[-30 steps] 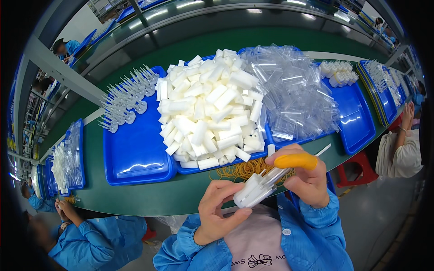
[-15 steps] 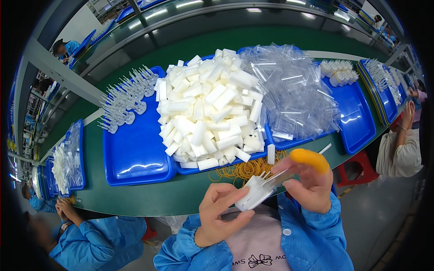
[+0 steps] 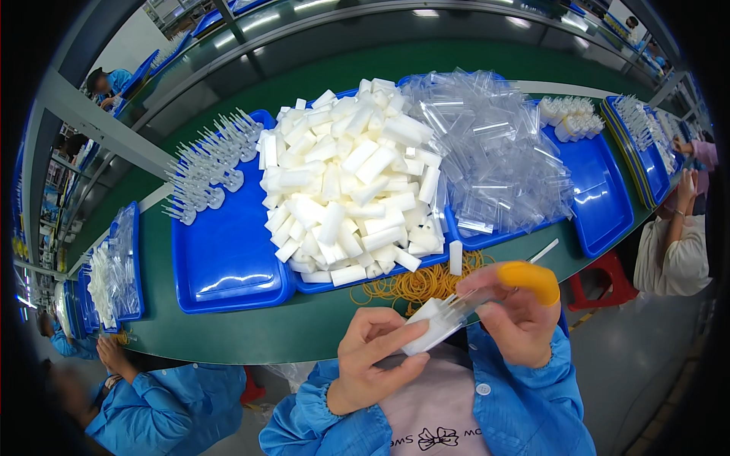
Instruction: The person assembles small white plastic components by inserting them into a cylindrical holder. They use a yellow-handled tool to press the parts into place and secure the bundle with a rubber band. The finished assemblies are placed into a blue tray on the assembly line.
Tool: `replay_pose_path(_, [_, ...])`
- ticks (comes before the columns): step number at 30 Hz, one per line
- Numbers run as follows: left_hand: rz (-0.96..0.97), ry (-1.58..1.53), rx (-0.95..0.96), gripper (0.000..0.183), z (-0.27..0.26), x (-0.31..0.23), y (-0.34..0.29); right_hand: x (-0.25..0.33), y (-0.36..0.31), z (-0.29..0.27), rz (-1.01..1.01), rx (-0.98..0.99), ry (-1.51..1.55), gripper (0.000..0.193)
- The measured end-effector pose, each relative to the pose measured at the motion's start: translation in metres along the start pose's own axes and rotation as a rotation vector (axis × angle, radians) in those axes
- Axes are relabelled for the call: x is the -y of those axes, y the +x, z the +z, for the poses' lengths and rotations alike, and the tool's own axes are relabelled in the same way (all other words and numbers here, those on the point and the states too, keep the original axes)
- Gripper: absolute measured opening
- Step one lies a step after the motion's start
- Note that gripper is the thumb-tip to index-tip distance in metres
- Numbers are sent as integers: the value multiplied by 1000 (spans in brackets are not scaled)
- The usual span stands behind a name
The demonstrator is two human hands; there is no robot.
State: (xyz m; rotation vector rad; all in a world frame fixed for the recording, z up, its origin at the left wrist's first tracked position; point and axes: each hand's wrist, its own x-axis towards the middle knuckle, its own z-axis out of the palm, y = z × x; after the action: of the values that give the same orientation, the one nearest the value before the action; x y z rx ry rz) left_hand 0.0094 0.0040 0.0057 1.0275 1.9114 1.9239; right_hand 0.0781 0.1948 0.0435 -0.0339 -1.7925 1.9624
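Note:
Between the thumb and fingers of my left hand (image 3: 380, 351) is a white block (image 3: 432, 327), tilted, with thin prongs sticking out of its upper right end. My right hand (image 3: 518, 310) wears a yellow finger cot (image 3: 528, 281) and pinches a clear plastic piece (image 3: 462, 305) against that end. How far the clear piece wraps the block is hard to make out. Beyond my hands, a heap of white foam blocks (image 3: 346, 178) fills one blue tray, and clear plastic pieces (image 3: 487, 156) are piled in another to its right. Orange rubber bands (image 3: 403, 287) lie just behind my hands.
A blue tray (image 3: 228, 262) at left holds white spiked parts (image 3: 213, 163) along its far side. Another blue tray (image 3: 601, 201) at right carries white bundles (image 3: 570, 120). One foam block (image 3: 455, 258) stands beside the bands, near a white strip (image 3: 544, 251). Co-workers sit on both sides.
My right hand has shifted slightly right and down. The clear plastic piece now lies more along the white block's side; my left hand keeps its hold.

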Motion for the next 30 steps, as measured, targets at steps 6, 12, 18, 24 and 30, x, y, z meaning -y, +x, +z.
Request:
replay_pose_path(6, [-2, -62, -12, 40, -1, 1, 4, -3, -7, 9, -303, -35, -206, 35])
replay_pose_path(12, [-20, 4, -34, 44, -1, 0, -4, 2, -4, 1, 92, 36, 163, 47])
replay_pose_path(18, [-138, -335, -212, 57, 0, 7, 5, 2, 3, -3, 19, 106, 80, 43])
replay_pose_path(24, [-153, -77, -180, 49, -3, 13, -4, -20, -2, -8, 268, 48, 270, 41])
replay_pose_path(30, [-210, -414, -173, 46, -4, 13, -3, -29, -8, -11, 194, 53, 269, 36])
